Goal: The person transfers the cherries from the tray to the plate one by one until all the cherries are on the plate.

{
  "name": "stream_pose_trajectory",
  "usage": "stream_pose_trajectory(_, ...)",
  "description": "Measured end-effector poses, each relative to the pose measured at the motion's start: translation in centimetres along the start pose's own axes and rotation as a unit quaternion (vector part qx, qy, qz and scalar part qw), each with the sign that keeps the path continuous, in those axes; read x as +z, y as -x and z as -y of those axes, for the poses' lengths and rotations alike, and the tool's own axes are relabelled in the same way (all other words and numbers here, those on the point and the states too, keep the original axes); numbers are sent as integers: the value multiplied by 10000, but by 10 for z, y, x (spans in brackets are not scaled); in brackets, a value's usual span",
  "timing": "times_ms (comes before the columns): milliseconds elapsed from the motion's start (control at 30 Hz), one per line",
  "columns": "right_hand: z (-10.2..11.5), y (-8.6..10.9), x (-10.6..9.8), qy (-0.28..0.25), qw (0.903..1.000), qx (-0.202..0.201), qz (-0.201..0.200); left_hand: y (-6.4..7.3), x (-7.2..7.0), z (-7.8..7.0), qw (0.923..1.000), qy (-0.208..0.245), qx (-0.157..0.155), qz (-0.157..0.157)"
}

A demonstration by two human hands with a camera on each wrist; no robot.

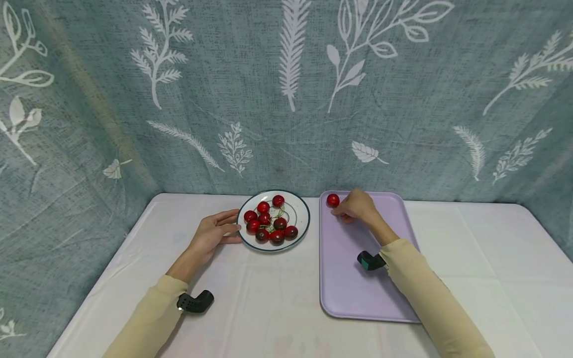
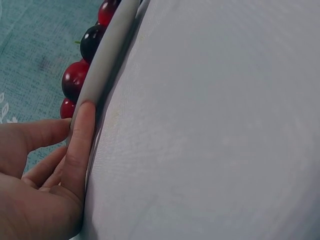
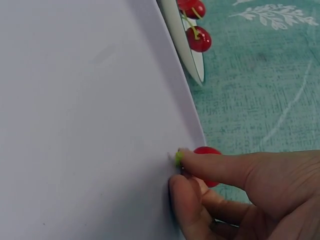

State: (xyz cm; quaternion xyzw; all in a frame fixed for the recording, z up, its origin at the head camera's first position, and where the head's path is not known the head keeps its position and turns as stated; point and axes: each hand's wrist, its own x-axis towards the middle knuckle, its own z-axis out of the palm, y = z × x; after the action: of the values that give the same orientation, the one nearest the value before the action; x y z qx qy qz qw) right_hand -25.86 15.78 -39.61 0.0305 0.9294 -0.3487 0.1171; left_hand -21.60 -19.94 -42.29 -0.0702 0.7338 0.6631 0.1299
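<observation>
A white plate (image 1: 301, 214) with a dark rim carries several red cherries (image 1: 277, 237) with green stems. My left hand (image 1: 210, 232) holds the plate's left edge; in the left wrist view, its thumb and fingers meet the rim from either side. One red cherry (image 1: 333, 200) lies in the far left corner of a lilac tray (image 1: 349, 288). Just beside it, my right hand (image 1: 357, 205) is low over the tray, thumb and forefinger pinched together. At their tips in the right wrist view shows a green stem end (image 3: 178, 159); the thumb partly hides the cherry behind.
A white cloth (image 1: 250, 308) covers the table, with the plate left of the tray. Behind the table hangs a green curtain (image 1: 250, 99) printed with white leaves. Black wrist cameras (image 1: 195, 302) sit at both sleeves.
</observation>
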Motion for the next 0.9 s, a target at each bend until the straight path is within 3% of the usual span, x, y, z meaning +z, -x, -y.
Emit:
stream_pose_trajectory(400, -5, 0, -1, -284, 9989, -347, -161, 3, 1, 2, 10000, -26, 56, -67)
stream_pose_trajectory(567, -7, -4, -4, -828, 9958, -374, -83, 2, 0, 3, 9999, -36, 56, -78)
stream_pose_trajectory(700, -7, -5, -6, -1496, 9883, -256, 133, 2, 0, 3, 9999, -32, 79, -71)
stream_pose_trajectory(900, -5, -4, -11, -2353, 9708, -403, -229, 3, 0, 3, 9999, -49, 132, 30)
